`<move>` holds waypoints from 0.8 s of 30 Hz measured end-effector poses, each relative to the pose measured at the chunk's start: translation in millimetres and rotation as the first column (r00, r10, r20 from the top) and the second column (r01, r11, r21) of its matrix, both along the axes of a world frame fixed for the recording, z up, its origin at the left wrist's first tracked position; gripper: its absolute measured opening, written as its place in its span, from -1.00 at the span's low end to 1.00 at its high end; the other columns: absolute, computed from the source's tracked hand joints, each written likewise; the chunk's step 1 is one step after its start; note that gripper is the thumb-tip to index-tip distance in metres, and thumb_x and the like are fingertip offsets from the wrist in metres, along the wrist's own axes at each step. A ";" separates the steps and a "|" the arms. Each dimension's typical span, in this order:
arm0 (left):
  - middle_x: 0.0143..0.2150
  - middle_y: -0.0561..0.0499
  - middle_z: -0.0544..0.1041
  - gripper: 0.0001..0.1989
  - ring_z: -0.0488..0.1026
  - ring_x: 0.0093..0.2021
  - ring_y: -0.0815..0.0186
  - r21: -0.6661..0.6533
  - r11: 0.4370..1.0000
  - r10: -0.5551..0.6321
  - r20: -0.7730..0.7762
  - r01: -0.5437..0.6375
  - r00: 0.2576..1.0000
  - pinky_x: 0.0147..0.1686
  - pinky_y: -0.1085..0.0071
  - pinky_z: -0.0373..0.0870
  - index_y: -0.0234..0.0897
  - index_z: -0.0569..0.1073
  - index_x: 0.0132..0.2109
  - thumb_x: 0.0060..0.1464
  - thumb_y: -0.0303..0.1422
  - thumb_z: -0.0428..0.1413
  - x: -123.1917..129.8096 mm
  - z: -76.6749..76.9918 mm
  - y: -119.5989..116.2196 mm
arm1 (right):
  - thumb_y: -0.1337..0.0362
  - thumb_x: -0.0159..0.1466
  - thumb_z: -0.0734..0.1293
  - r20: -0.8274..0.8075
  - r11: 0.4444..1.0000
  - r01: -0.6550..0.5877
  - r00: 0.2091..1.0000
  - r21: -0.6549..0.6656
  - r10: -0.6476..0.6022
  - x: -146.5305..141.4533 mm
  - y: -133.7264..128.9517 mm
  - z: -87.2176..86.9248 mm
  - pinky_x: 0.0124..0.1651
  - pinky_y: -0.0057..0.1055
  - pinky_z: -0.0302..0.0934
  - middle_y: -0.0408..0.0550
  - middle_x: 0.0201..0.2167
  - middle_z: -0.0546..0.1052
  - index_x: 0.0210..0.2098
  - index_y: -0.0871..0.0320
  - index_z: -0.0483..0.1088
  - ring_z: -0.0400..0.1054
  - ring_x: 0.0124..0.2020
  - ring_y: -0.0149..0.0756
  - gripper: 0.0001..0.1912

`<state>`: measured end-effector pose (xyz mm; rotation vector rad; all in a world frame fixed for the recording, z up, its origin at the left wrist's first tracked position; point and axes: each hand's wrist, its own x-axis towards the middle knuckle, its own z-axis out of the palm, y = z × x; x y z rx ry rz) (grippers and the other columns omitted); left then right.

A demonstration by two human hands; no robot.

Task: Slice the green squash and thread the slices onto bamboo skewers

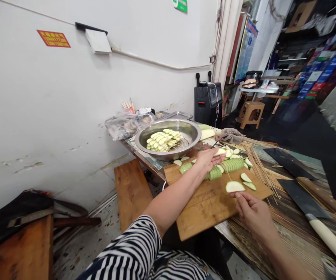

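My right hand (pixel 251 210) pinches a half-moon zucchini slice (pixel 234 187) near the front edge of the wooden cutting board (pixel 205 208). A thin bamboo skewer (pixel 228 172) runs from that slice towards the back of the board; its other end is hidden. My left hand (pixel 207 160) reaches across the board with its fingers stretched out, touching the pale slices (pixel 220 151) at the back. Rows of overlapping zucchini slices (pixel 233 165) lie beside and partly behind it. Two loose slices (pixel 246 177) rest to the right of the held one.
Behind the board a steel basin (pixel 168 153) holds skewered slices (pixel 163 140). To the right lie loose skewers (pixel 261 169) and two cleavers (pixel 302 198), (pixel 290 163). A grey cloth (pixel 230 135) and plastic bags (pixel 124 123) sit farther back. A wooden bench (pixel 133 194) stands left.
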<state>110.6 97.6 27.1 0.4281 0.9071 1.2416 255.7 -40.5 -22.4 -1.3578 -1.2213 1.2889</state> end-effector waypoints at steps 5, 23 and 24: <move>-0.42 -0.21 0.53 -0.93 0.54 -0.43 0.26 0.035 0.999 0.014 -0.025 -0.013 1.000 -0.24 0.30 0.49 -0.46 0.39 -0.37 0.07 -0.52 0.10 2.1 0.0 -4.4 | -0.10 0.06 0.31 -0.021 0.999 0.023 1.000 -0.026 -0.023 -1.5 0.3 1.7 -0.72 -0.54 -0.25 -0.34 -0.79 0.11 -0.25 0.23 0.38 -0.11 -0.77 -0.54 -0.49; -0.46 -0.13 0.51 -0.94 0.52 -0.46 0.29 0.081 0.997 0.006 -0.057 -0.001 0.998 -0.25 0.31 0.47 -0.44 0.40 -0.38 0.05 -0.54 0.10 11.3 -5.9 -10.9 | -0.01 -0.07 0.43 -0.361 0.979 -0.023 0.931 -0.200 -0.052 -4.9 0.1 18.0 -0.82 -0.62 -0.28 -0.41 -0.81 0.12 -0.29 0.21 0.34 -0.19 -0.86 -0.64 -0.51; -0.45 -0.12 0.51 -0.94 0.53 -0.45 0.29 0.088 0.996 0.004 -0.044 0.000 0.999 -0.23 0.29 0.46 -0.44 0.40 -0.38 0.05 -0.53 0.11 11.6 -5.4 -11.3 | -0.04 -0.08 0.43 -0.315 0.982 0.009 0.946 -0.190 -0.070 -6.5 -0.5 17.8 -0.82 -0.62 -0.28 -0.40 -0.82 0.12 -0.29 0.21 0.34 -0.18 -0.86 -0.63 -0.49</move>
